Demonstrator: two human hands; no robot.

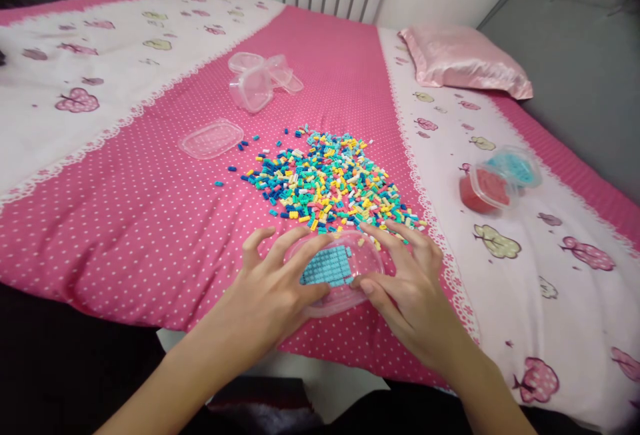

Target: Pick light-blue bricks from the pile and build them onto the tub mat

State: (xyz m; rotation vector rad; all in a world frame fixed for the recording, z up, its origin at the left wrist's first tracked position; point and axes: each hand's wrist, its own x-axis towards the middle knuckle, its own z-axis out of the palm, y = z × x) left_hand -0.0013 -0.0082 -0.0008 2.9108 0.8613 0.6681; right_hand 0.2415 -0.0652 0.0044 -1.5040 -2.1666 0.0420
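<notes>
My left hand [277, 285] curls over the left side of a clear plastic lid or shallow container [367, 258]. Its thumb meets the lower edge of a neat block of light-blue toy bricks [327, 265], and its index finger lies along the upper edge. My right hand [410, 285] is at the right side, thumb and index finger brought together by the lower right corner of the blue bricks. Whatever lies between those two fingertips is too small or hidden. Just beyond the hands spreads a loose pile of small multicoloured toy bricks [325, 182].
A clear lid [213, 140] lies left of the pile, with several clear containers [253, 88] behind it. To the right stand containers of red contents [483, 192] and blue contents [517, 167]. A pink pillow [465, 58] rests at the back right of the pink bedspread [125, 222].
</notes>
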